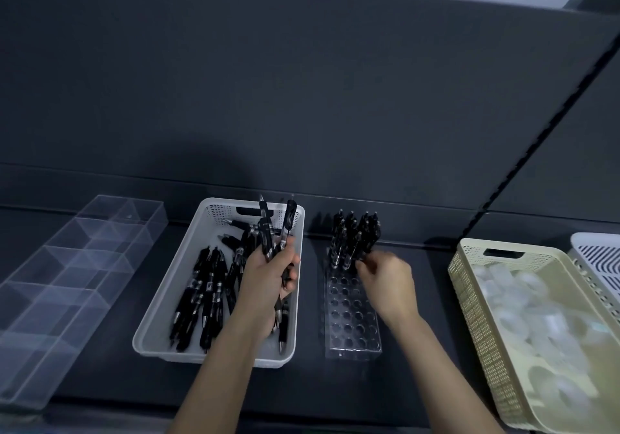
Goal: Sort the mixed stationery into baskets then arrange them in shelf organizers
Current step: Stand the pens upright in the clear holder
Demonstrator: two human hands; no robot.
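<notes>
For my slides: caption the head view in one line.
Left hand grips black pens above white basket; right hand reaches standing pens in clear holder.

Pen rack (352, 326): near rows of holes open from above; far rows blocked by standing pens (355, 235). Left of rack, narrow bare strip of shelf (310, 316), then white basket (164, 292) wall. Right of rack, wider bare shelf up to beige basket (473, 316); front of rack free to shelf edge.

Single head-worn wide-angle view here, looking forward and down from close above the shelf (432, 316), frame tilted, with the dark back panel (302, 81) filling the whole upper half.
</notes>
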